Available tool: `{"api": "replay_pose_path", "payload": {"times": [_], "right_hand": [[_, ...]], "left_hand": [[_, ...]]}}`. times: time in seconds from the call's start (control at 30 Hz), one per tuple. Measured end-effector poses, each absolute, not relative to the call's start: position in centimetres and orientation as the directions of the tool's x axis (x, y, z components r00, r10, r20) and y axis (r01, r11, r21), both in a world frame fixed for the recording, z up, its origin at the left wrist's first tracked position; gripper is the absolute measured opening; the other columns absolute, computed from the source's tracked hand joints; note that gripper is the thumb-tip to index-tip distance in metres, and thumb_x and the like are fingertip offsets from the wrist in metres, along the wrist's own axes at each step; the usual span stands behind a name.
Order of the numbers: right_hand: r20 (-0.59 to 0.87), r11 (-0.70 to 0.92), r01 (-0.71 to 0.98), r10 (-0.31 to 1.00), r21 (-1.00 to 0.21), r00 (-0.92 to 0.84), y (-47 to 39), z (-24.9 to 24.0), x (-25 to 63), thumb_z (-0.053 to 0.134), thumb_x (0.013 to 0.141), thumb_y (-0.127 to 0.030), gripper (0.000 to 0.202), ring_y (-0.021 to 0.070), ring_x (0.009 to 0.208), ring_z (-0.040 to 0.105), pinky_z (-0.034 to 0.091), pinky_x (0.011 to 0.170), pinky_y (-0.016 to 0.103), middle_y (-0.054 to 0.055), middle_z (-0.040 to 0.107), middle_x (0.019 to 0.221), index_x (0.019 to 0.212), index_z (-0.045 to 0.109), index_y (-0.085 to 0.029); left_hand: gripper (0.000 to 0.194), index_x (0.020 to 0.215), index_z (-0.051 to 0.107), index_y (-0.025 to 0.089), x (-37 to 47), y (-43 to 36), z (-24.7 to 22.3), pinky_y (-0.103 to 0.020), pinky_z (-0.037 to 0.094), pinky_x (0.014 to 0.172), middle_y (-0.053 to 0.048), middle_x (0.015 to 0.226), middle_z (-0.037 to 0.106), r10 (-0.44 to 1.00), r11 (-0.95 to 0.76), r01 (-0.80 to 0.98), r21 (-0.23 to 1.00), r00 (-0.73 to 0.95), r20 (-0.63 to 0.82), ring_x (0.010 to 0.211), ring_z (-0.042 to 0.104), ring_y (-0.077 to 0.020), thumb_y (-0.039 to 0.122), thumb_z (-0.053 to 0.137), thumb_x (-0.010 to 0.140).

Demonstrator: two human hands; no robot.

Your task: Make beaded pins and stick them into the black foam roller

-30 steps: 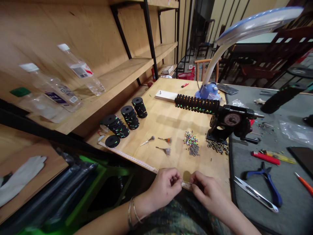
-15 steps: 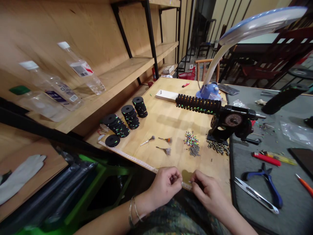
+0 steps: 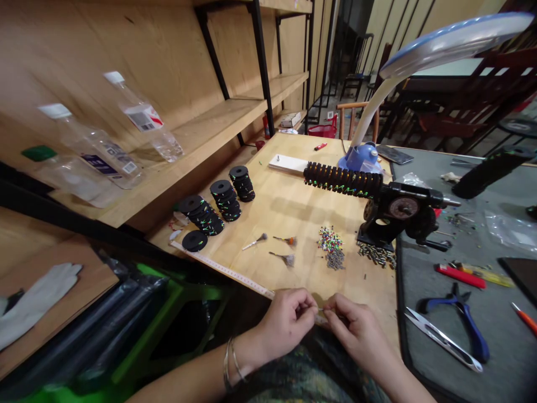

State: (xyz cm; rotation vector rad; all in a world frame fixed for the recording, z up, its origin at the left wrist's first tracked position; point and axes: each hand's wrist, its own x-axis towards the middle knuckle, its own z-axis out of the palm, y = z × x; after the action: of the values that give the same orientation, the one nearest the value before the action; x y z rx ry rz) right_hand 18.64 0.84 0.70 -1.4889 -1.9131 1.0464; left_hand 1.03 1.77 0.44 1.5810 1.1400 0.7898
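Observation:
At the table's front edge my left hand (image 3: 290, 318) pinches with thumb and forefinger, its other fingers curled. My right hand (image 3: 351, 323) is pinched too, its fingertips almost meeting the left ones. Whatever lies between the fingertips is too small to name. Just beyond are a pile of multicoloured beads (image 3: 329, 238), a heap of small grey pieces (image 3: 335, 259) and a pile of metal cylinders (image 3: 376, 254). To their left lie several small bundles, one with an orange band (image 3: 286, 241). A measuring tape (image 3: 229, 272) runs along the front edge.
Stacks of black foam spools (image 3: 225, 200) stand at left. A black cranked machine (image 3: 398, 207) carries a ribbed black roll (image 3: 342, 179) beside a blue lamp (image 3: 361, 157). On the grey mat lie blue-handled pliers (image 3: 470, 322), silver scissors (image 3: 443, 340) and a red cutter (image 3: 460, 276). Bottles (image 3: 98, 151) occupy the shelf.
My two hands have come closer together, and their fingertips now nearly touch. The whole view has shifted slightly; the things on the table stay where they were.

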Motion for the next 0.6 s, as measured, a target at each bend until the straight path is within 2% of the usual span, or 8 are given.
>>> {"api": "replay_pose_path", "payload": {"times": [0.13, 0.3, 0.5, 0.6], "right_hand": [[-0.105, 0.075, 0.564, 0.954, -0.822, -0.279, 0.89, 0.55, 18.91, 0.047, 0.087, -0.030, 0.024, 0.0177, 0.058, 0.064, 0.043, 0.055, 0.024, 0.003, 0.070, 0.065, 0.076, 0.065, -0.019], [-0.111, 0.066, 0.559, 0.954, -0.827, -0.277, 0.84, 0.24, 19.22, 0.049, 0.088, -0.030, 0.025, 0.0203, 0.065, 0.069, 0.048, 0.059, 0.026, 0.005, 0.075, 0.073, 0.082, 0.071, -0.020], [-0.115, 0.056, 0.516, 0.949, -0.855, -0.293, 0.72, -0.04, 19.27, 0.050, 0.089, -0.031, 0.025, 0.0211, 0.071, 0.071, 0.051, 0.065, 0.027, 0.006, 0.077, 0.080, 0.087, 0.072, -0.020], [-0.073, 0.086, 0.526, 0.959, -0.846, -0.274, 0.69, 0.04, 19.62, 0.050, 0.088, -0.031, 0.023, 0.0195, 0.063, 0.066, 0.049, 0.059, 0.027, 0.005, 0.072, 0.073, 0.097, 0.066, -0.018]], "left_hand": [[0.015, 0.071, 0.061, 0.015, 0.93, 1.82, 0.90, -0.021, 0.039, 0.059, 0.000, 0.065, 0.059, 0.930, -0.102, 0.336, 0.936, 0.366, -0.030, 0.061, 0.051, -0.0117, 0.017, 0.053, 0.084], [0.015, 0.072, 0.062, 0.015, 0.98, 1.98, 0.74, -0.021, 0.039, 0.058, -0.001, 0.066, 0.061, 0.930, -0.120, 0.366, 0.923, 0.366, -0.025, 0.060, 0.052, -0.0119, 0.018, 0.054, 0.084], [0.014, 0.073, 0.062, 0.015, 1.03, 1.95, 0.49, -0.020, 0.038, 0.057, 0.000, 0.065, 0.059, 0.929, -0.112, 0.343, 0.933, 0.369, -0.025, 0.059, 0.052, -0.0114, 0.020, 0.056, 0.084], [0.017, 0.071, 0.059, 0.015, 0.95, 2.03, 0.42, -0.020, 0.038, 0.057, 0.001, 0.063, 0.056, 0.932, -0.098, 0.306, 0.947, 0.361, -0.021, 0.060, 0.050, -0.0110, 0.019, 0.053, 0.086]]}}
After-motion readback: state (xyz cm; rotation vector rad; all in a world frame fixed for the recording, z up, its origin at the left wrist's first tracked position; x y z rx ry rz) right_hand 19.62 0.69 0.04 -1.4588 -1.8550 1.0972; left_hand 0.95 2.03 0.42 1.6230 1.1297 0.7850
